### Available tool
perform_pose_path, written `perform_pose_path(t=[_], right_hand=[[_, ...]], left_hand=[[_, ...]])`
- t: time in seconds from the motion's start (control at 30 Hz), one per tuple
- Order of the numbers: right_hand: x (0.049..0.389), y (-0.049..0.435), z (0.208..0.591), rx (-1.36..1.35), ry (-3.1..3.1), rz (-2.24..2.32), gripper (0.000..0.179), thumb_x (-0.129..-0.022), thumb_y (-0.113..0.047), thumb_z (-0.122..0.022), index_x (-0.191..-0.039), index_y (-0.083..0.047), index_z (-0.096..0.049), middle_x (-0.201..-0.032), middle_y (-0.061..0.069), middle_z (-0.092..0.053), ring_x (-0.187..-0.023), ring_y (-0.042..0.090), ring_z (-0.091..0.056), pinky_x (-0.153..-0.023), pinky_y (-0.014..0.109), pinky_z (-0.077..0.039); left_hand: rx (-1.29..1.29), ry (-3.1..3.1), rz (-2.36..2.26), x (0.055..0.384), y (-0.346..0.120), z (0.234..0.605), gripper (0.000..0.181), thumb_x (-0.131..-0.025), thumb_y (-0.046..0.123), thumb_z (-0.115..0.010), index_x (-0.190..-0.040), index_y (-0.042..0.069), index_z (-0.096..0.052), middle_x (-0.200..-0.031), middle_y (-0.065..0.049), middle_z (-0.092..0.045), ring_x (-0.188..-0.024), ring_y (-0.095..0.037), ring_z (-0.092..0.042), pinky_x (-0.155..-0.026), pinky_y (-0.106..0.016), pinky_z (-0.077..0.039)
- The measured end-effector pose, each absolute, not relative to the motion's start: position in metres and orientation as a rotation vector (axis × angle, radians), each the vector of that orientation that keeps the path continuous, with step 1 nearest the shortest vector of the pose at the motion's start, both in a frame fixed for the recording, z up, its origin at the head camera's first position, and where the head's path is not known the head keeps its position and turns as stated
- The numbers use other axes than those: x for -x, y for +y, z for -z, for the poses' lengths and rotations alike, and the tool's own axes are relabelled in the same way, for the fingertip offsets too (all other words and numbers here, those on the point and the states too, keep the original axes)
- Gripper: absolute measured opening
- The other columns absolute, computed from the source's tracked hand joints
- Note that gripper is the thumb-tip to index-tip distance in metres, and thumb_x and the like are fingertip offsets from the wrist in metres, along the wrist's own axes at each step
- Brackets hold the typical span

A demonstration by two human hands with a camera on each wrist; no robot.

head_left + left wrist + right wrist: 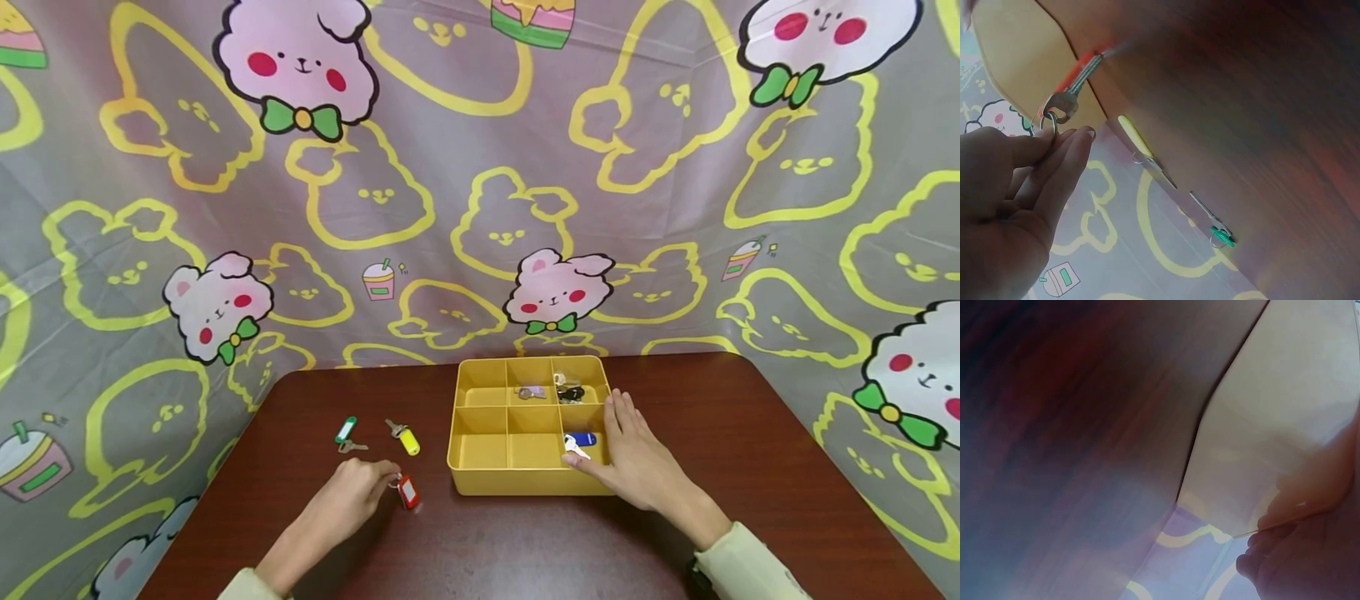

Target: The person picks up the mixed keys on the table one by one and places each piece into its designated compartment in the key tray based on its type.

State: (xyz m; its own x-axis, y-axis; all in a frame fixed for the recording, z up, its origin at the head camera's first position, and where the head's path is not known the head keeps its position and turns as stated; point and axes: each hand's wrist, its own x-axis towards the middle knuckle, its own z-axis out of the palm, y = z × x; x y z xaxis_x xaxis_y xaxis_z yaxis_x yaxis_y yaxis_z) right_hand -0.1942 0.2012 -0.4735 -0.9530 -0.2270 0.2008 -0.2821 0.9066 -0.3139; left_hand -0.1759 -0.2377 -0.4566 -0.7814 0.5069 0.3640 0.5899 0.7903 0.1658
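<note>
Left-hand grip point(351, 493): thumb and fingers were pinched together on the metal ring point(1054, 125) of a red-tagged key point(408, 492), with the key and its tag jutting beyond the fingertips. That key was between the left hand and a yellow divided box point(532, 482), low over the table point(600, 554); whether it touched the wood could not be told.

Right-hand grip point(637, 462): it was opened out, with nothing held. Its straight fingers lay along the box's right wall, and the thumb reached over the front right compartment, beside a blue-tagged key point(581, 438).

Farther back on the table, left of the box, lay a yellow-tagged key point(408, 440) and a green-tagged key point(346, 430).

The step in hand seemed to be handling the red-tagged key by its ring. Doing it well called for a firm pinch, since the dangling parts could swing, and a slow, level lift, clear of the yellow-tagged key and the box's wall. Light, even pressure from the right hand would have steadied the box without sliding it.
</note>
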Motion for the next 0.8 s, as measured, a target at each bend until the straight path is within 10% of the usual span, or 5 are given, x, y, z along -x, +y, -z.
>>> perform_pose_path(t=[0.8], right_hand=[[0.195,0.201,0.476,-0.382,-2.903,-0.540,0.120,-0.093,-0.080,-0.053,-0.160,0.016,-0.022,-0.171,0.036,-0.014,-0.161,0.051,-0.016,-0.130,0.061,-0.024]], left_hand=[[0.684,-2.758,1.155,0.182,-0.221,0.439,0.011,-0.099,0.008,-0.071,-0.101,0.007,-0.082,-0.094,-0.005,-0.083,-0.078,-0.014,-0.080,-0.066,-0.016,-0.059]])
